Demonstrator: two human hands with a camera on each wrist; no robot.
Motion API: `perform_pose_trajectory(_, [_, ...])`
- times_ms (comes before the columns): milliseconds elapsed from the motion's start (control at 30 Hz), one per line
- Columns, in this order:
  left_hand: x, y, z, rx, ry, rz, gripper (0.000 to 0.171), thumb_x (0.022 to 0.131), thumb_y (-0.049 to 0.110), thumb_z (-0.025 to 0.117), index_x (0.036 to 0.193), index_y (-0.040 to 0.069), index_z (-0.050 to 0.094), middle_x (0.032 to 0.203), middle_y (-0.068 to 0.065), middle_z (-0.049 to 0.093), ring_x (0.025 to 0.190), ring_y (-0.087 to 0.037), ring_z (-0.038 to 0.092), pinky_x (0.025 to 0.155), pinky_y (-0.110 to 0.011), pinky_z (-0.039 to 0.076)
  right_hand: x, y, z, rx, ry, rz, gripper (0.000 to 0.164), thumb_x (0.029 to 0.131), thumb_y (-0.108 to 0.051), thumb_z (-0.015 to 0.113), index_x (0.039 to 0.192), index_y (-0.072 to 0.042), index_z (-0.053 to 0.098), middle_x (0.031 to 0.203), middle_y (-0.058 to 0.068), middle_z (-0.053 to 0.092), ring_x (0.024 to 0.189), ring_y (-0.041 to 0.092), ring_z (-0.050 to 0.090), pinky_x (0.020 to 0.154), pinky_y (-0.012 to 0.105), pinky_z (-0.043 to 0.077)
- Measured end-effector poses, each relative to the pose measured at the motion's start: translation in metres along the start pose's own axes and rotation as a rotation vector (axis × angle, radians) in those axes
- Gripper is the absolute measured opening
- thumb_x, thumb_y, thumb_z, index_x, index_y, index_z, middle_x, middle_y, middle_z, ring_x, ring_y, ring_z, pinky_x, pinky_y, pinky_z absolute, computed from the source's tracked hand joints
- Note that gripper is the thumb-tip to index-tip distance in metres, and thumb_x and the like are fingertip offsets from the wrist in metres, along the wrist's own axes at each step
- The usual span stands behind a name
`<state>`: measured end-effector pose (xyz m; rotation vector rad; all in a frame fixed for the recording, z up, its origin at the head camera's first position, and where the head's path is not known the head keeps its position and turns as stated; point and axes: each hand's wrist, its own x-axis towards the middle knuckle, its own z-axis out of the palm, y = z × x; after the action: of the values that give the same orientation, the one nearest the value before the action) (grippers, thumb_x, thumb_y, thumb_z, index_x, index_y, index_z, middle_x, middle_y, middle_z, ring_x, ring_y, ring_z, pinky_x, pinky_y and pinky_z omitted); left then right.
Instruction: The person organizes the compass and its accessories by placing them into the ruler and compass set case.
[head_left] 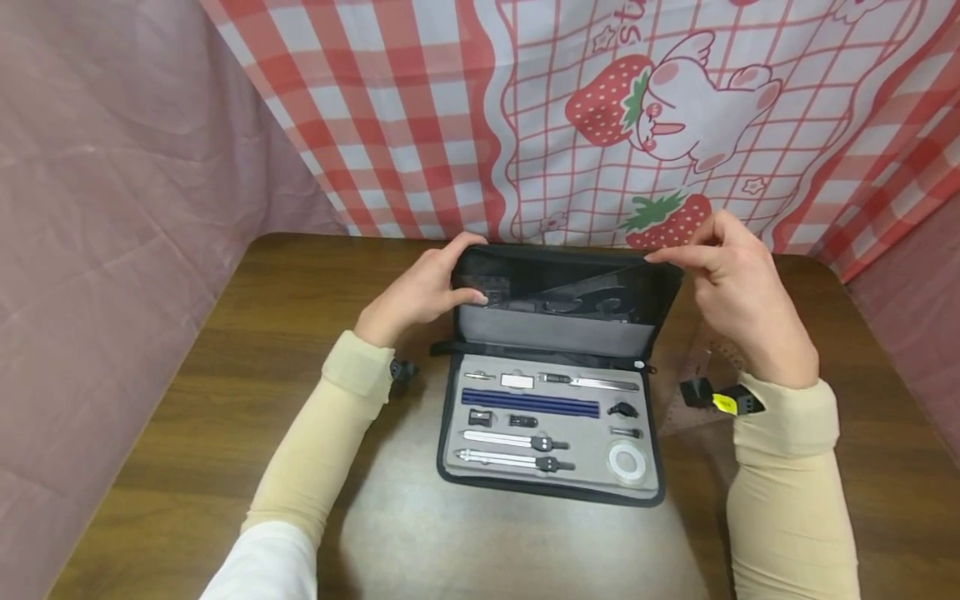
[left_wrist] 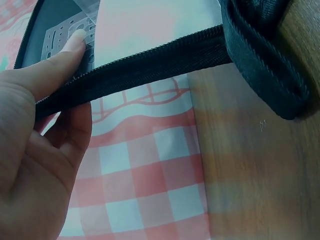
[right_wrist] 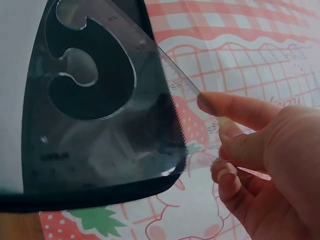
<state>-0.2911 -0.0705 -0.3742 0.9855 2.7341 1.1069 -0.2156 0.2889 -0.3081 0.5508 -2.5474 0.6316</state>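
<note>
A black zippered drafting-set case [head_left: 551, 497] lies open on the table, its lid raised at the back. My left hand [head_left: 420, 287] grips the lid's left edge, thumb inside over a clear stencil template [left_wrist: 54, 40] in the lid pocket, fingers behind. At the lid's upper right, my right hand [head_left: 738, 279] pinches the corner of a clear set square [right_wrist: 175, 77] between thumb and index finger. That corner sticks out past the zipper edge; the rest, with curved cutouts, overlaps the dark lid. A pale grey pocket strip [head_left: 555, 331] crosses the lid's lower part.
In the grey tray sit two compasses [head_left: 498, 437], blue pencils [head_left: 530, 402], a white eraser [head_left: 517, 381], a sharpener [head_left: 481, 418] and a white ring-shaped piece [head_left: 626, 461]. Another clear set square [head_left: 701, 375] lies on the table [head_left: 225, 400] beneath my right wrist. A checked cloth [head_left: 420, 125] hangs behind.
</note>
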Motion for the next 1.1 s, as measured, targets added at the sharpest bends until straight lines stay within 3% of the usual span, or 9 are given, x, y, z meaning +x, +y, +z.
perform_pose_trajectory(200, [0.002,0.001,0.003,0.003,0.019,-0.010,0.073,0.083,0.027,0.082,0.142,0.013,0.041,0.114,-0.010,0.064,0.094,-0.020,0.061,0.086,-0.039,0.049,0.002,-0.003,0.002,-0.004,0.051,-0.027,0.043,0.087,0.022,0.048,0.104,-0.003,0.078,0.095,0.013,0.046,0.088,0.026,0.045,0.072,0.033,0.031])
perform_pose_trajectory(400, [0.003,0.000,0.005,-0.006,0.030,0.001,0.073,0.082,0.028,0.083,0.141,0.014,0.041,0.110,-0.009,0.066,0.091,-0.018,0.062,0.083,-0.038,0.050,0.006,-0.009,0.013,-0.007,0.005,-0.036,0.034,0.090,0.019,0.050,0.104,0.001,0.076,0.097,0.013,0.044,0.091,0.030,0.046,0.074,0.039,0.035])
perform_pose_trajectory(700, [0.002,-0.001,0.006,-0.015,0.038,0.003,0.073,0.081,0.028,0.084,0.140,0.014,0.042,0.110,-0.008,0.066,0.090,-0.018,0.061,0.084,-0.038,0.050,0.010,-0.013,0.029,0.009,0.114,0.009,0.021,0.094,0.007,0.059,0.103,0.000,0.077,0.098,0.015,0.050,0.092,0.030,0.051,0.073,0.036,0.038])
perform_pose_trajectory(900, [0.001,-0.002,0.006,-0.024,0.034,-0.007,0.073,0.082,0.028,0.083,0.140,0.014,0.042,0.107,-0.007,0.066,0.087,-0.017,0.061,0.082,-0.037,0.050,0.006,-0.005,0.023,-0.023,-0.012,0.109,0.016,0.092,0.001,0.067,0.105,-0.002,0.076,0.098,0.011,0.060,0.086,0.028,0.052,0.069,0.039,0.041])
perform_pose_trajectory(1100, [0.001,-0.002,0.005,-0.023,0.033,-0.020,0.073,0.082,0.028,0.083,0.141,0.014,0.042,0.109,-0.007,0.065,0.088,-0.018,0.061,0.082,-0.038,0.050,0.005,-0.003,0.015,-0.103,-0.101,0.074,0.010,0.085,0.002,0.076,0.095,0.001,0.076,0.095,0.012,0.056,0.087,0.031,0.051,0.072,0.046,0.042])
